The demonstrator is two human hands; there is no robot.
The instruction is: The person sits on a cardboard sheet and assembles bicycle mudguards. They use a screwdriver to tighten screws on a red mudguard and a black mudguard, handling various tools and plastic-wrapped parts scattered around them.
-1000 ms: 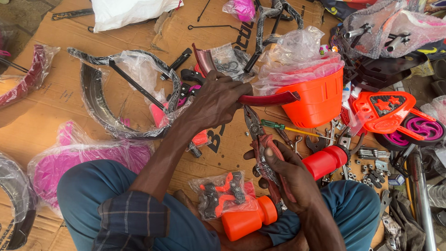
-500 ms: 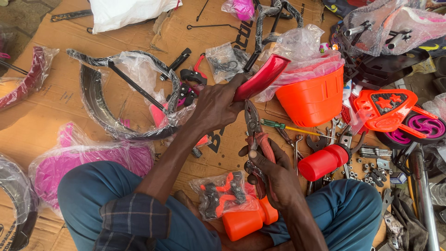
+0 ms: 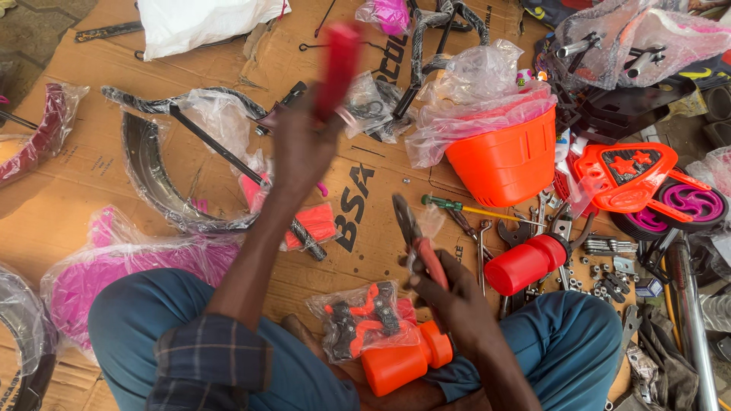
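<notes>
Down close to the body, an orange plastic bottle-shaped part (image 3: pixel 400 364) lies between the person's knees, with a clear bag of black-and-orange small parts (image 3: pixel 364 320) just beside it. The right hand (image 3: pixel 457 301) sits right above these, fingers curled shut around the red-handled pliers (image 3: pixel 417 240), whose dark nose points away across the cardboard sheet (image 3: pixel 365 198). A red cylinder (image 3: pixel 527 264) lies just to the right of that hand, among loose spanners, nuts and bolts (image 3: pixel 601 283). Now up and left: the left hand (image 3: pixel 301 152) is raised above the cardboard, fist wrapped tight about the lower end of a red curved strip (image 3: pixel 336 68), blurred, standing nearly upright in the air. Beneath that arm lie black mudguards in plastic wrap (image 3: pixel 152 175) and pink wrapped pieces (image 3: pixel 114 266). Farther out, the orange basket (image 3: pixel 502 160) stuffed with plastic sits well apart to the right, a red panel (image 3: pixel 624 179) and a purple wheel (image 3: pixel 689 202) beyond. By the look of it, this is a sorting-and-fitting step, red strip lifted out for work; the next move calls for bringing strip and pliers together steadily without snagging the wrappings.
</notes>
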